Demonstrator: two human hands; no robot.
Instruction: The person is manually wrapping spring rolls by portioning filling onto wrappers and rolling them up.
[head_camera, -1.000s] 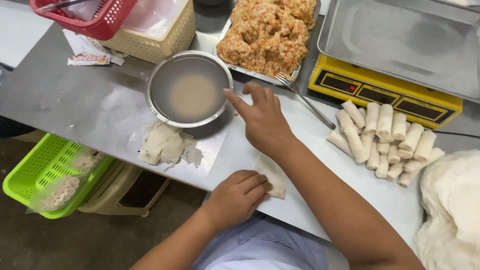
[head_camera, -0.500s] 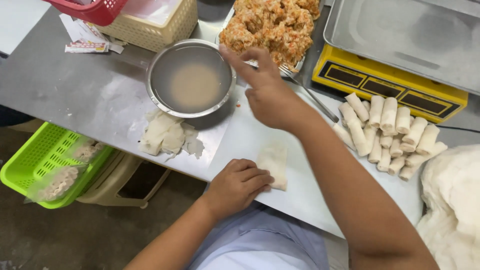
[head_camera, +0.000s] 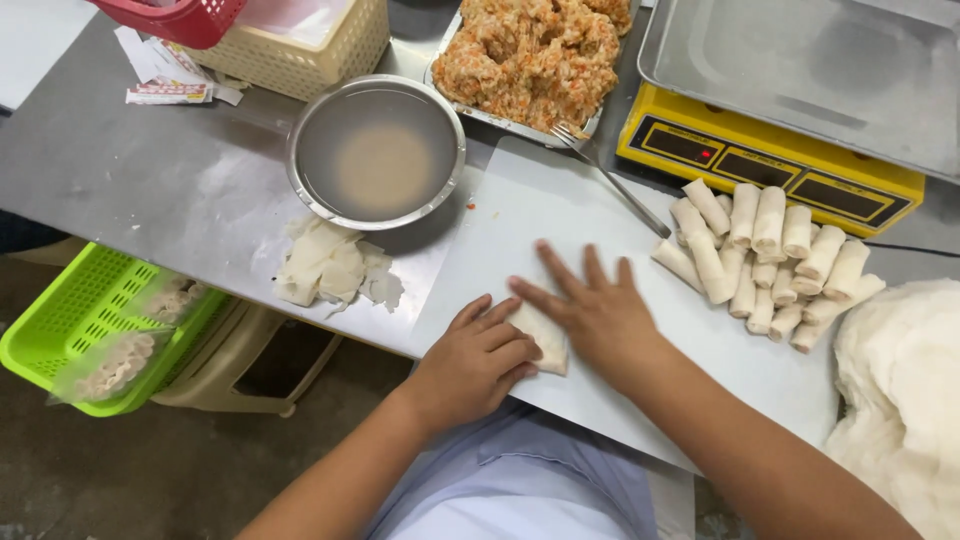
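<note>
We look down on two bare forearms reaching in from the bottom edge, meeting over a white board (head_camera: 560, 215) on a grey metal table (head_camera: 130, 170).

Our left hand (head_camera: 475, 360) angles up from the lower left, wrist bent, fingers curled loosely; its fingertips touch the left edge of a pale half-rolled wrapper (head_camera: 540, 338) and hold nothing else. Far out past its knuckles, off the table, sits a lime green basket (head_camera: 45, 330) holding clear bags. Nearer those knuckles lies a heap of torn wrapper scraps (head_camera: 330, 268), and beyond it a round metal bowl (head_camera: 376, 152) of cloudy liquid. Further still are small flat packets (head_camera: 165, 75), white with red print, beside a cream basket (head_camera: 300, 50) and a red one (head_camera: 180, 18).

Our right hand (head_camera: 595, 315) comes from the lower right, palm down, fingers spread flat, pressing on the wrapper's right side. The wrapper lies between the two hands, touched by both. Ahead of the right fingertips a fork (head_camera: 610, 178) leans on a tray of orange filling (head_camera: 530, 55). Out past the little finger lies a pile of finished rolls (head_camera: 770, 255), behind them a yellow scale (head_camera: 770, 165) with a steel pan, and a white stack of wrappers (head_camera: 900, 390) at the far right.
</note>
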